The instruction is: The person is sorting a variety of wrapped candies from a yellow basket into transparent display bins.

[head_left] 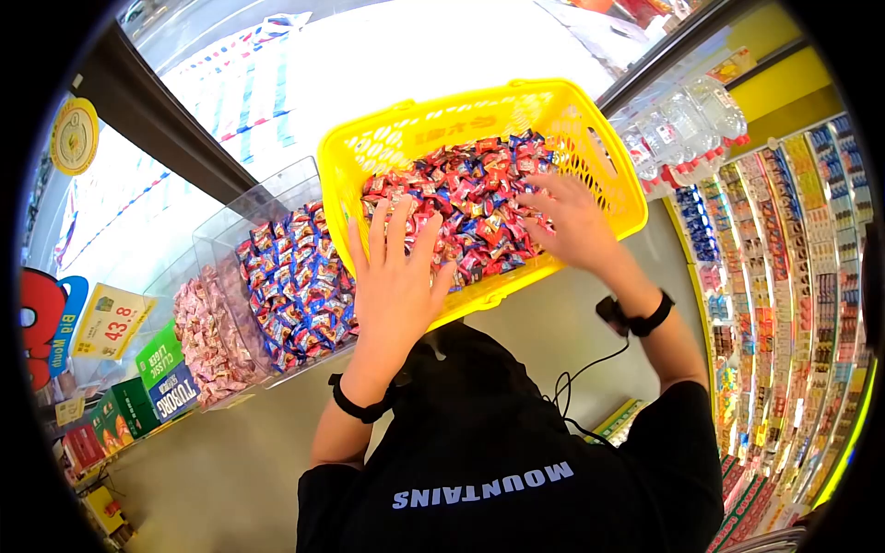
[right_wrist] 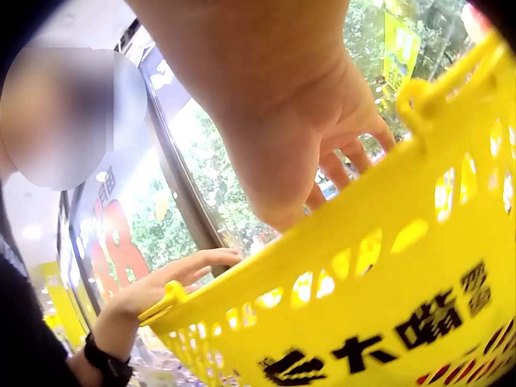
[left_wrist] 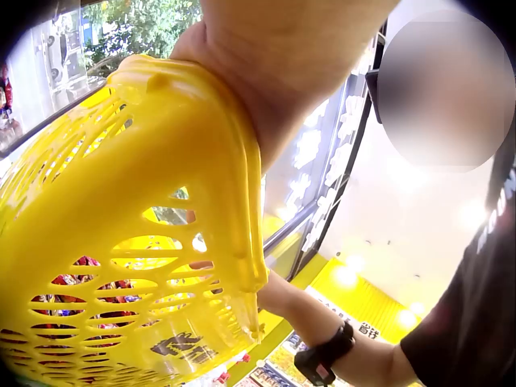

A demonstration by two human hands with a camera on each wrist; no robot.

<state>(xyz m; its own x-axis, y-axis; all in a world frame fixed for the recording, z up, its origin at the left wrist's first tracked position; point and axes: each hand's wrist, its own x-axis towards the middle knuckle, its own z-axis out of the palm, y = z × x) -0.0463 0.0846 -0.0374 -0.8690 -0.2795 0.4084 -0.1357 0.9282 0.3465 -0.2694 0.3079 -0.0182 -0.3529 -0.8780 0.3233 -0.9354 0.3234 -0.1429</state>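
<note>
From the head, shows the left hand (head_left: pixel 396 286) spread at the yellow basket's (head_left: pixel 631 207) seven o'clock, the right hand (head_left: pixel 572 226) spread at four, near glossy, crinkly wrapped sweets (head_left: pixel 475 203). Points the basket's wide mouth upward, likely for easy reach by both. At eight, shows clear bin walls (head_left: pixel 295 189), probably dividing kinds.

From the left wrist, shows smooth, rounded plastic pierced by ovals; cannot tell how the left fingers lie.

From the right wrist, shows right fingers apart past the rim at twelve, left hand outstretched at eight.

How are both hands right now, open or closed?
Left hand: open, fingers spread over the candies.
Right hand: open, fingers extended at the candies.
</note>
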